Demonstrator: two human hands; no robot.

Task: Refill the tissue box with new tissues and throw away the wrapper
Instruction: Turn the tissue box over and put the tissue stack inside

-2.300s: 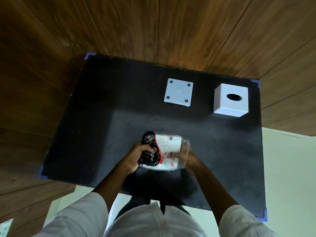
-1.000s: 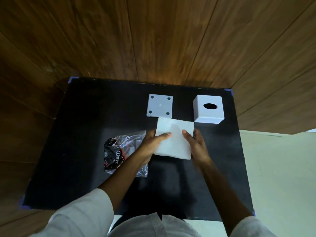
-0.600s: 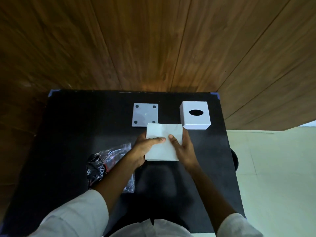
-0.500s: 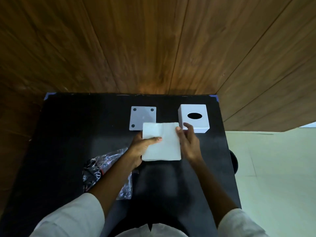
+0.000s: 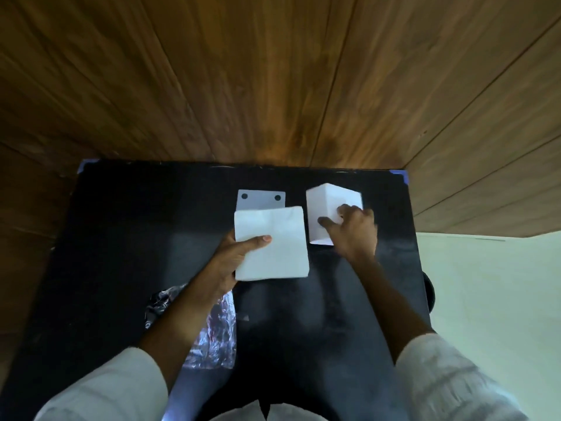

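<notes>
My left hand holds a white stack of tissues above the black table, thumb on top. To its right my right hand grips the white cube tissue box, which is tilted; its oval hole is out of sight. The box's flat white bottom plate with dark corner dots lies behind the tissues, partly covered by them. The empty clear and black wrapper lies crumpled under my left forearm.
The black table has blue-taped corners and stands against a wooden wall. Pale floor lies to the right, with a dark round object at the table's right edge.
My right hand let go of the tissue stack, reached right and took the tissue box, tipping it. My left hand now holds the tissues alone. The wrapper stays on the table.
</notes>
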